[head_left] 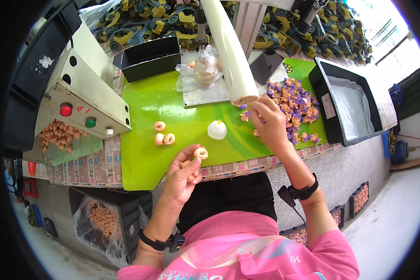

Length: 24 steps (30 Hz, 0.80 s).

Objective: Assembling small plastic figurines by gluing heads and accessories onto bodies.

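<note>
A: Where is the shell?

B: The peach shell (201, 153) is in the left hand (184, 173), over the front edge of the green mat (140, 105). Thumb and forefinger are closed on it; the other fingers curl inward, with more peach showing among them. How many pieces lie there is hidden.

A: And the right hand (269, 123)?

B: Fingers bent, at the left side of the peach-and-purple pile (296, 105), near the lower end of the white tube (233, 60). I cannot tell whether it holds anything; the fingertips are hard to make out.

A: What else is obscured?

B: The hand covers some of the pile. The tube runs out at the top edge, and cloudy plastic blurs the bottle (206, 70) behind it.

A: Room and edges?

B: Green surface shows between three loose shells (159, 126) and the white dispenser (217, 130), also left toward the machine (86, 95). The black tray (350, 105) bounds the right side, the black box (151, 60) the far left.
</note>
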Motion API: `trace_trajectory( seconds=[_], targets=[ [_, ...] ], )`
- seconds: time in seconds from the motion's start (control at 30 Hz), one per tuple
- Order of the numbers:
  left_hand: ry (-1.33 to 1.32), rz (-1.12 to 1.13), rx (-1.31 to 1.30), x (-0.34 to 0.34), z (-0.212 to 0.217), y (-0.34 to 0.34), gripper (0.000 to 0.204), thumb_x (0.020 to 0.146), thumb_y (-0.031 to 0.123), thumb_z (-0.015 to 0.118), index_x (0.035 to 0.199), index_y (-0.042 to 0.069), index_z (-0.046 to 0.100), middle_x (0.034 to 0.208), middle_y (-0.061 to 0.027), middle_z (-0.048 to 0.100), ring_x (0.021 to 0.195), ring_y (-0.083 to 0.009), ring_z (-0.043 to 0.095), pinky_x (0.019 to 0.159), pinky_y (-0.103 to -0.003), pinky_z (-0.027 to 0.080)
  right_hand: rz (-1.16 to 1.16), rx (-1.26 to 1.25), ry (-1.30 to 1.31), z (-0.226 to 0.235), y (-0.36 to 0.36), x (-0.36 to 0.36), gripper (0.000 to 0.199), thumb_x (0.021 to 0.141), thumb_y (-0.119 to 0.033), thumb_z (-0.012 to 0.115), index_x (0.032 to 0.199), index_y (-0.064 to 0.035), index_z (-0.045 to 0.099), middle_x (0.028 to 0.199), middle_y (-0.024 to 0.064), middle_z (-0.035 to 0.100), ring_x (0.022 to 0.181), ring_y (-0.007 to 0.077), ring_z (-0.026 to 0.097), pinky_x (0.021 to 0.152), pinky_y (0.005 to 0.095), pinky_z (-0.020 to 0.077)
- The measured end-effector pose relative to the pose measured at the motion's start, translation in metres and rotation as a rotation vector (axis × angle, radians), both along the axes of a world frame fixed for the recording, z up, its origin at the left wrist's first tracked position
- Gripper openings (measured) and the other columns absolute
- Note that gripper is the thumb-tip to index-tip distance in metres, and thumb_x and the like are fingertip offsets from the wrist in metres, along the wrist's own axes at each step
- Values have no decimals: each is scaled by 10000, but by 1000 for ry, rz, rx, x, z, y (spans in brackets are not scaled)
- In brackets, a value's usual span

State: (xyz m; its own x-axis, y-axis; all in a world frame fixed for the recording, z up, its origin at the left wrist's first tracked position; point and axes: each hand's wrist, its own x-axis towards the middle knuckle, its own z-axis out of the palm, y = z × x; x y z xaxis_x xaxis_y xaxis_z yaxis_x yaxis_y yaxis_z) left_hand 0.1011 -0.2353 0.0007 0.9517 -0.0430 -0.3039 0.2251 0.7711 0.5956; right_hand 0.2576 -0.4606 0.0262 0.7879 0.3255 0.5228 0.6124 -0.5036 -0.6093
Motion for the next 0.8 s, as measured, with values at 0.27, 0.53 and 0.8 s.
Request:
trace_trajectory(
  seconds=[0.27, 0.53, 0.8],
  targets=[
    [-10, -85, -22, 7, 13, -11, 321, 917, 93, 636, 1231, 53, 579, 871, 24, 636, 558, -13, 451, 469, -177, 366, 284, 919, 1224, 10, 2, -38, 345, 996, -204, 528, 1271, 4, 540, 1042, 35, 634, 891, 113, 631, 701, 221, 530],
    [11, -140, 33, 6, 16, -14, 335, 923, 132, 636, 1238, 45, 563, 782, 41, 566, 533, -12, 401, 458, -168, 333, 334, 499, 952, 20, 12, -85, 332, 888, -61, 664, 1204, 2, 586, 992, 7, 624, 844, 57, 581, 713, 201, 488],
    [-52, -167, 114, 5, 11, -14, 299, 883, 150, 699, 1140, 37, 597, 866, 0, 657, 532, -5, 452, 435, -168, 358, 283, 218, 668, 35, 17, -88, 159, 821, -27, 701, 980, -20, 688, 862, 74, 666, 743, 127, 643, 654, 256, 515]
  ],
)
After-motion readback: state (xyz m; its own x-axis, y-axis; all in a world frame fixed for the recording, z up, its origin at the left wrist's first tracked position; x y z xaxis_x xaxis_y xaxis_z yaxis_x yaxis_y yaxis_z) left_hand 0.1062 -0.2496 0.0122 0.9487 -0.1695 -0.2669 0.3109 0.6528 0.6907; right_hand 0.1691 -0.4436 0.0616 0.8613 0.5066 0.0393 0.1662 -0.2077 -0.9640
